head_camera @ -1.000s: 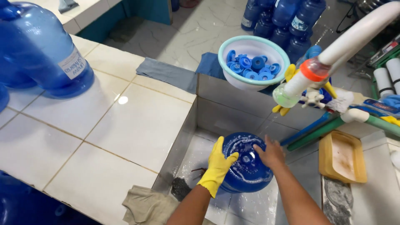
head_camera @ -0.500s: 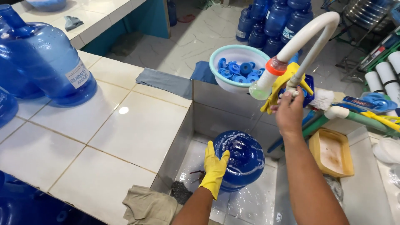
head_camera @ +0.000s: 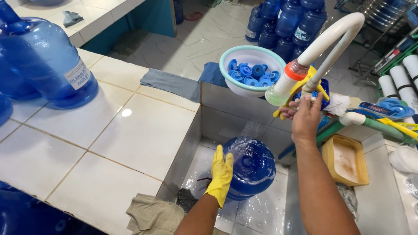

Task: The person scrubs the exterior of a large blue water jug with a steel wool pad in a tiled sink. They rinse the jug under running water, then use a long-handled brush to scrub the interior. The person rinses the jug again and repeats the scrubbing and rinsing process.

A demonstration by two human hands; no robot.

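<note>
Head view of a tiled wash basin [head_camera: 191, 143]. The left hand [head_camera: 221, 174], wearing a yellow rubber glove, is lying flat and open against the left flank of a large blue water jug [head_camera: 252, 167], which is resting on its side on the basin floor with its base turned toward the viewer. The bare right hand [head_camera: 305, 115] is reaching up, well apart from the jug, with its fingers closing on the yellow valve handle [head_camera: 311, 87] beneath the curved white hose [head_camera: 335, 37]; a fine spray is falling from the capped nozzle [head_camera: 285, 85] onto the jug. The jug appears to be a rigid plastic shell, probably light while empty but bulky, round and slippery when wet, so it is likely to roll; steadying it calls for a broad palm on the flank or a grip at the neck, which is hidden here. A white bowl of blue caps [head_camera: 252, 72] is sitting on the basin's far rim, a second blue jug [head_camera: 48, 65] is standing on the tiled surface [head_camera: 130, 130] at left, and a yellow tray [head_camera: 346, 159] is lying at right.
</note>
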